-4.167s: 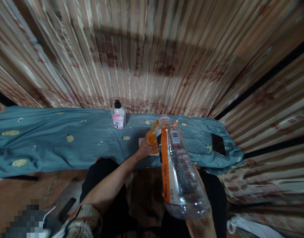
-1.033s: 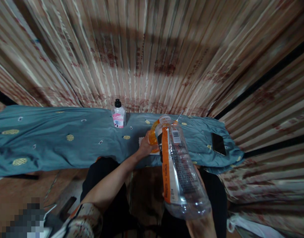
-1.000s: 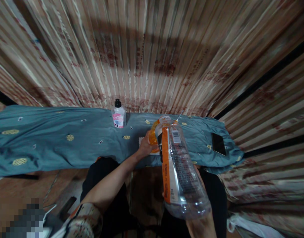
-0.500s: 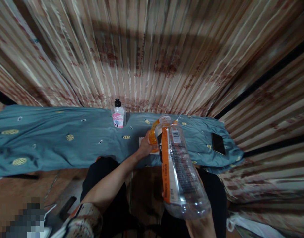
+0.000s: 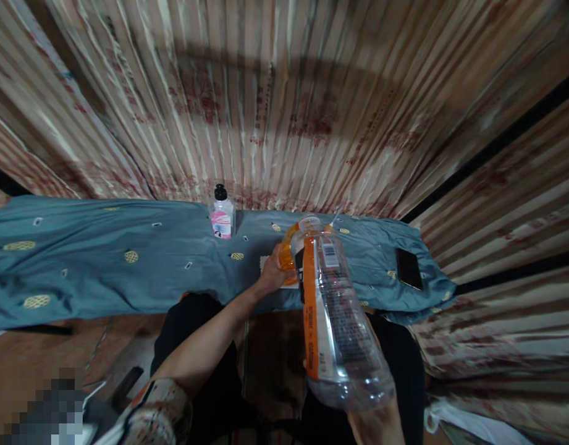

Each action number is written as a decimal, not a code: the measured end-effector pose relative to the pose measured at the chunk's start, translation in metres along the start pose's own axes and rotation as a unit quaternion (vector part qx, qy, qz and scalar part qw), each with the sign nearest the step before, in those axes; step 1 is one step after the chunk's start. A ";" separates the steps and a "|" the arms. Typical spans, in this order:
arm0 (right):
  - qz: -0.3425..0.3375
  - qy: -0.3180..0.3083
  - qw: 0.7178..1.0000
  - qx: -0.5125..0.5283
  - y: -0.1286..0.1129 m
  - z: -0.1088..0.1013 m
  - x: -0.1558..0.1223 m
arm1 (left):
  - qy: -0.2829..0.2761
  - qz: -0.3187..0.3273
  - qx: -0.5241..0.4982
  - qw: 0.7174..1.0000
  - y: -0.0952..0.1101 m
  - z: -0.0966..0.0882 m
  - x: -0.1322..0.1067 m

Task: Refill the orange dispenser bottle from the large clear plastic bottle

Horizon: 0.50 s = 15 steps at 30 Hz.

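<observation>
My left hand (image 5: 271, 272) is closed around the side of an orange, see-through container (image 5: 288, 254) standing at the front of the cloth; its exact kind is partly hidden. A large clear plastic bottle (image 5: 342, 321) with an orange and silver label leans over it, neck end down and away from me, base towards me. The bottle's neck end overlaps the container, and I cannot tell whether they touch. My right hand (image 5: 377, 420) grips the bottle from beneath, mostly hidden behind it. A pale, scallop-edged piece (image 5: 291, 285) lies under the container.
A small clear bottle (image 5: 222, 216) with a black cap and pink label stands to the left on the blue-green cloth (image 5: 89, 247). A dark phone (image 5: 409, 269) lies at the right. A thin pale stick (image 5: 336, 217) shows behind the large bottle. Striped curtains (image 5: 275, 111) hang close behind.
</observation>
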State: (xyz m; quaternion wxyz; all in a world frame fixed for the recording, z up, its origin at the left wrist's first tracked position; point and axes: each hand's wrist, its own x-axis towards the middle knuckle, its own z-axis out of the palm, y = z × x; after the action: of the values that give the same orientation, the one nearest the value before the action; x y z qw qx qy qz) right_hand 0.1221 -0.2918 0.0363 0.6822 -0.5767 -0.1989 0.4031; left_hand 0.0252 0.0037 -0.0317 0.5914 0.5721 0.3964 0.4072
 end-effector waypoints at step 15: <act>-0.002 0.044 0.999 0.030 0.023 -0.016 -0.010 | 0.021 0.004 -0.016 1.000 -0.010 0.006 0.005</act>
State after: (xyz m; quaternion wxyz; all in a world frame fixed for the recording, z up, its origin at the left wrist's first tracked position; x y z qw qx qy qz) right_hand 0.1208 -0.3091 0.0128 0.7085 -0.5725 -0.1574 0.3814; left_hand 0.0329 0.0066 -0.0416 0.5909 0.5553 0.3998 0.4274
